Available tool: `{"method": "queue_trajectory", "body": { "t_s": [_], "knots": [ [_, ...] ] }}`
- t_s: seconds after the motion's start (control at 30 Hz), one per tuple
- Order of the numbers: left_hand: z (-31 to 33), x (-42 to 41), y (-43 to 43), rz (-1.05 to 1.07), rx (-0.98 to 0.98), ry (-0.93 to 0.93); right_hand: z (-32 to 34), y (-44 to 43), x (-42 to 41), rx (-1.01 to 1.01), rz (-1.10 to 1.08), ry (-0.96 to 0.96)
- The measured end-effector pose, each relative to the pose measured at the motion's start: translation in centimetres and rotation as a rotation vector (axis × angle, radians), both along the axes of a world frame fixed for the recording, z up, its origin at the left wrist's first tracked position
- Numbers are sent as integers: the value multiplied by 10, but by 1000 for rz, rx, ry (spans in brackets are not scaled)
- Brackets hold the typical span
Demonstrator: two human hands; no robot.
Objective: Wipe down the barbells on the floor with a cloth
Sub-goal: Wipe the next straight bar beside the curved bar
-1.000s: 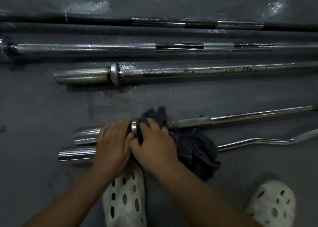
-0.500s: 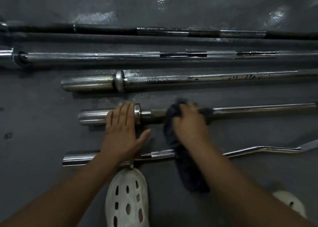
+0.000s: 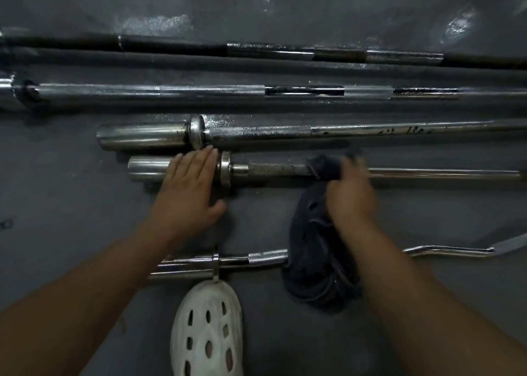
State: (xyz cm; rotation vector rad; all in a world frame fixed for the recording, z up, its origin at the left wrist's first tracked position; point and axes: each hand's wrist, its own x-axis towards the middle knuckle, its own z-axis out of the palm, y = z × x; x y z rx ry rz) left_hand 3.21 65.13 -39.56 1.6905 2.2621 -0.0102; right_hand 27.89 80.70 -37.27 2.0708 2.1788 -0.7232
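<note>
Since half a second ago the right hand [image 3: 350, 193] has slid the cloth [image 3: 313, 247] rightward along the shaft, farther from the collar, while the left hand [image 3: 188, 193] has kept its place on the sleeve; the dark floor [image 3: 71, 204] carries five bars lying roughly parallel, the black barbell [image 3: 171, 46] farthest off, then the long chrome barbell [image 3: 199, 92], then a third barbell [image 3: 285, 131] with a thick sleeve, then the short barbell [image 3: 273, 170] now being wiped, and nearest the person the curl bar [image 3: 265, 257]; the left hand lies flat with fingers straight and close together across the short barbell's sleeve, most likely to stop it rolling under the strokes; the right hand, blurred by motion, appears curled over the cloth and around the shaft, pressing fabric to metal; the cloth's loose tail trails back over the curl bar and onto the floor, so it may drag or snag there; the left fingertips reach almost to the third barbell's collar, so room is tight on that side, whereas the shaft runs bare to the right edge of view, leaving a long open path for the stroke; a white perforated clog [image 3: 208, 327] sits just behind the curl bar's collar, close enough to pin that bar if it shifts.
</note>
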Motion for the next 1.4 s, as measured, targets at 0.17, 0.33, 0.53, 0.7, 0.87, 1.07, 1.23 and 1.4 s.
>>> {"method": "queue_trajectory", "body": {
  "t_s": [0.17, 0.33, 0.53, 0.7, 0.87, 1.07, 1.23, 1.4],
  "knots": [
    [11, 23, -29, 46, 126, -96, 8, -55, -63, -175, 496, 96],
    [22, 28, -38, 170, 200, -189, -1, -32, 1, -107, 135, 61],
    [18, 48, -48, 74, 48, -203, 14, -104, -51, -105, 586, 128],
    [25, 45, -91, 213, 70, -211, 14, -71, -10, -150, 288, 161],
    [5, 18, -100, 244, -49, -43, 5, -73, 5, -29, 62, 154],
    [14, -15, -53, 372, 82, -118, -1, -85, -50, -66, 620, 124],
    [-2, 6, -65, 255, -15, 38, -13, -46, -11, -13, 129, 96],
    [8, 1, -40, 285, 70, -15, 0, -93, -71, -148, 636, 133]
  ]
}}
